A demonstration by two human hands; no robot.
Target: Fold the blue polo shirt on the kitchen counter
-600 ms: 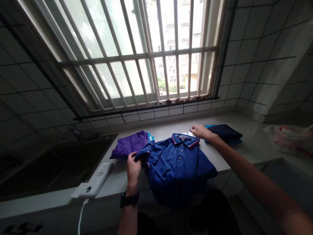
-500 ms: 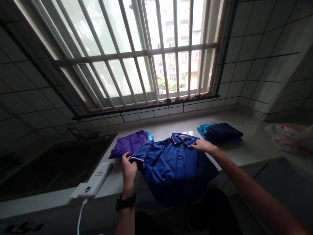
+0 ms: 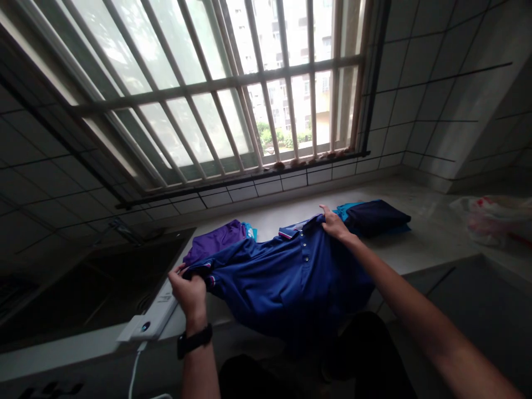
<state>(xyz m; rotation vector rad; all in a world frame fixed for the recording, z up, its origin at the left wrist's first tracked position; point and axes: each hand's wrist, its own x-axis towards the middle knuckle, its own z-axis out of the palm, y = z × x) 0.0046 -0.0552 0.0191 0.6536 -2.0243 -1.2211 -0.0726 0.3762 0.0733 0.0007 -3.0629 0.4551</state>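
A dark blue polo shirt (image 3: 274, 277) is stretched over the counter's front edge, its lower part hanging down. My left hand (image 3: 189, 291), with a black watch on the wrist, is closed on the cuff of one sleeve, which has a white and red stripe. My right hand (image 3: 334, 224) grips the shirt near the collar (image 3: 291, 230); its index finger points up. Buttons run down the placket between the hands. Behind the left sleeve lies a folded purple garment (image 3: 218, 241). Right of my right hand is a folded stack of dark navy and turquoise clothes (image 3: 376, 219).
A white power strip (image 3: 155, 313) with a cable lies on the counter by my left wrist. The sink (image 3: 83, 288) with its faucet (image 3: 124, 230) is at left. A plastic bag (image 3: 490, 219) sits at right. A barred window (image 3: 233, 83) is behind the counter.
My left hand has pulled the sleeve left and outward. My right hand has moved up along the collar side, and the shirt is spread wider. The view has shifted slightly.
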